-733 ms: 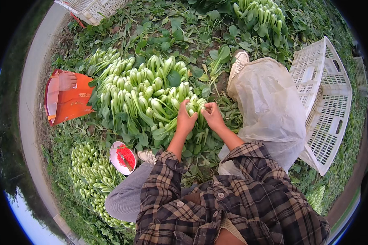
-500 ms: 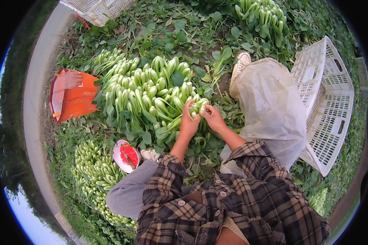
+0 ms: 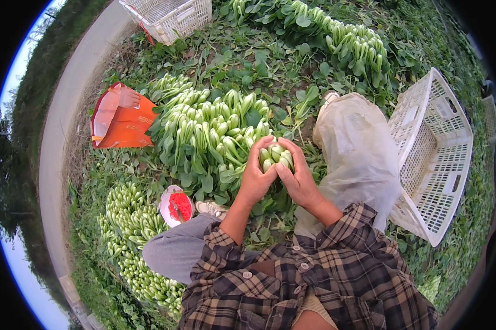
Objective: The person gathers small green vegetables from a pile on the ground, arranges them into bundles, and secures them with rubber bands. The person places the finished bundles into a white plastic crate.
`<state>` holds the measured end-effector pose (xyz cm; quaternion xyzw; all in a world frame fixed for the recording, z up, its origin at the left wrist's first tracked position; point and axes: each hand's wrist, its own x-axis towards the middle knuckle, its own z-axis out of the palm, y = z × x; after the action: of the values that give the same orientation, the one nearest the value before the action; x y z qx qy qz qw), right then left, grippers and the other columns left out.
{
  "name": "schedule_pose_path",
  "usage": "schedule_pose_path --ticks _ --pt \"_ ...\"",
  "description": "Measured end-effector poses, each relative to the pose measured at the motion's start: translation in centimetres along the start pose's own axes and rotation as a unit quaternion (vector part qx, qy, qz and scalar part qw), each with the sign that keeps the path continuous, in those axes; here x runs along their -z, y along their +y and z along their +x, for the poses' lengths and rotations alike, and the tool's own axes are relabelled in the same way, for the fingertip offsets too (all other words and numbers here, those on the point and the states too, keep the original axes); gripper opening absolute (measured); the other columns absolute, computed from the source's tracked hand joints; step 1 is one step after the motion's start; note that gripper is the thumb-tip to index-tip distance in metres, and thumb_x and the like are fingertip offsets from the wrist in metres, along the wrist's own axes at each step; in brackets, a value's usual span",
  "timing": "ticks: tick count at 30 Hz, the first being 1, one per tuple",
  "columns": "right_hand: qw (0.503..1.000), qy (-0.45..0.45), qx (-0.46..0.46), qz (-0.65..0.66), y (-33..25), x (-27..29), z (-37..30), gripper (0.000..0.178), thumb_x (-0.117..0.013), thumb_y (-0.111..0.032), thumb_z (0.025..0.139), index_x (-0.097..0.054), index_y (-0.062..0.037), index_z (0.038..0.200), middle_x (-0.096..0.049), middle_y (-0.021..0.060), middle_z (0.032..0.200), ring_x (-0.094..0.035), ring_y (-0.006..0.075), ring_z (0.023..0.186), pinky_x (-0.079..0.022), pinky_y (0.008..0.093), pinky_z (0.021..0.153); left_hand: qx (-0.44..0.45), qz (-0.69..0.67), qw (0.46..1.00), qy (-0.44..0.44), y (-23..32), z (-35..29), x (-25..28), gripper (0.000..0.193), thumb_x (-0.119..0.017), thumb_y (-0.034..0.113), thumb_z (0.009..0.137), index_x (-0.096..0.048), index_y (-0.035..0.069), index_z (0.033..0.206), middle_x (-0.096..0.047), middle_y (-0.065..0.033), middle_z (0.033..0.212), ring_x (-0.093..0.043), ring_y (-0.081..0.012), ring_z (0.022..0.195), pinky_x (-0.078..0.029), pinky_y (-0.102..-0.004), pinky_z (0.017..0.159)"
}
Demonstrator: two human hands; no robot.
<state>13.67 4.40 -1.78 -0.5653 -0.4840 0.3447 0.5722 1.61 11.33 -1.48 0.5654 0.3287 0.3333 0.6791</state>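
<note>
My left hand (image 3: 255,174) and my right hand (image 3: 299,179) are cupped around a bunch of bok choy (image 3: 273,156), one on each side. Pale green stem bases stick up between the fingers, and the thumbs meet at the near side. The leaves of this bunch are hidden under my hands. Just left of it spreads a large pile of bok choy (image 3: 204,124), stem bases up and leaves hanging down. Near my left foot a white bowl (image 3: 164,205) holds red ties (image 3: 183,204) and a knife (image 3: 177,211).
An orange bag (image 3: 128,127) lies left of the pile. White plastic crates stand at the right (image 3: 432,159) and far left (image 3: 176,21). More bok choy rows lie at the lower left (image 3: 124,212) and far right (image 3: 358,47). Clear plastic sheeting (image 3: 355,148) covers my right leg.
My hands have gone from fingertips working close together at the pile's edge to cupping round a bunch of bok choy. The whole view has shifted slightly.
</note>
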Motion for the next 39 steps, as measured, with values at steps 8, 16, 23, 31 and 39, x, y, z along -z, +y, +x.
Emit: schedule_pose_path --ticks 8,16,23,31,39 --pt "0.989 -0.055 -0.132 0.031 1.8 1.8 -2.0 0.101 -0.077 -0.054 0.071 -0.028 -0.002 0.142 -0.04 0.019 0.136 -0.041 0.0304 0.127 -0.032 0.0389 0.107 0.135 -0.254 0.954 0.078 -1.7 -2.0 -2.8 0.048 -0.051 0.0 0.086 -0.04 0.005 0.133 -0.047 -0.0108 0.124 -0.05 -0.0175 0.11 -0.043 -0.0302 0.095" --pt "0.99 -0.031 -0.126 0.048 1.4 1.2 -2.0 0.076 -0.077 -0.026 0.075 -0.04 -0.0018 0.136 -0.053 0.0169 0.125 -0.053 0.025 0.115 -0.041 0.0334 0.099 0.095 -0.33 0.934 0.096 -2.5 -2.8 -2.5 0.037 -0.047 0.013 0.098 -0.042 -0.002 0.131 -0.05 -0.0138 0.13 -0.052 -0.0214 0.116 -0.041 -0.0354 0.102" --pt "0.95 -0.026 -0.214 0.227 2.0 1.4 -1.9 0.069 -0.071 -0.023 0.082 -0.038 -0.0017 0.139 -0.054 0.0086 0.122 -0.052 0.0144 0.109 -0.042 0.0282 0.095 0.094 -0.201 0.967 0.128 -3.1 -2.4 -1.6 0.024 -0.049 0.013 0.098 -0.052 -0.001 0.118 -0.056 -0.0123 0.125 -0.054 -0.0177 0.112 -0.041 -0.0308 0.1" --pt "0.938 0.06 -0.239 0.243 3.9 1.5 -2.6 0.049 -0.071 -0.016 0.083 -0.051 -0.0029 0.126 -0.058 0.0031 0.11 -0.055 0.0104 0.098 -0.045 0.0253 0.086 -0.018 0.134 0.991 0.015 -4.1 -4.2 -2.9 0.039 -0.048 0.016 0.098 -0.047 0.001 0.133 -0.051 -0.0115 0.133 -0.05 -0.0199 0.121 -0.036 -0.0313 0.104" --pt "0.931 0.001 -0.278 0.234 4.4 2.1 -2.4 0.048 -0.069 -0.013 0.08 -0.053 -0.0042 0.124 -0.058 0.0022 0.107 -0.054 0.0096 0.095 -0.044 0.0255 0.086 0.193 0.328 0.895 0.233 -15.8 7.3 8.6 0.052 -0.066 0.027 0.085 -0.048 -0.001 0.125 -0.06 -0.0104 0.107 -0.058 -0.0188 0.09 -0.047 -0.0323 0.079"
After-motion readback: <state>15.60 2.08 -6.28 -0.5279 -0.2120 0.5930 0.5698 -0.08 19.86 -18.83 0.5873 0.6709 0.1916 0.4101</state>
